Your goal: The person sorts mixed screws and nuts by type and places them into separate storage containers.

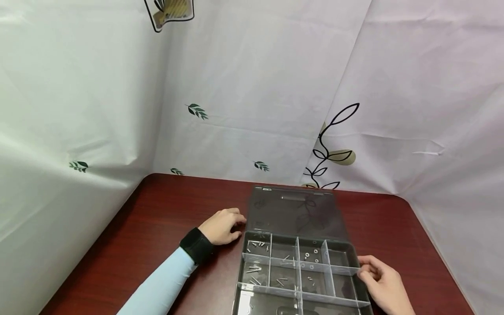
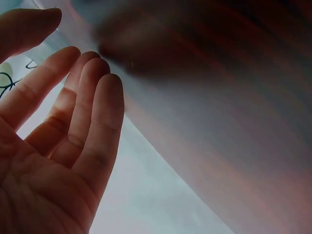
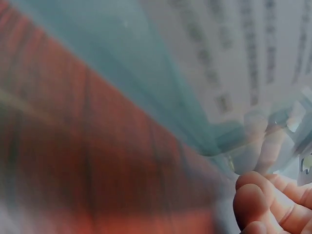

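Note:
A grey see-through compartment box (image 1: pixel 285 239) stands on the table with its lid folded back and lying flat behind it. Small metal pins (image 1: pixel 255 280) and rings (image 1: pixel 316 251) lie in several compartments. My left hand (image 1: pixel 222 226) rests on the table beside the lid (image 1: pixel 295 214), fingertips right at its left edge. In the left wrist view its relaxed fingers hold nothing. At the box's right wall is my right hand (image 1: pixel 381 280), its bent fingers and thumb touching the rim. The right wrist view shows those fingertips close to clear plastic and a printed label (image 3: pixel 229 53).
The dark red wooden table (image 1: pixel 177 197) has rounded far corners. White cloth (image 1: pixel 256 87) with leaf drawings hangs behind it and along both sides. A black band (image 1: pixel 196 246) is around the left wrist.

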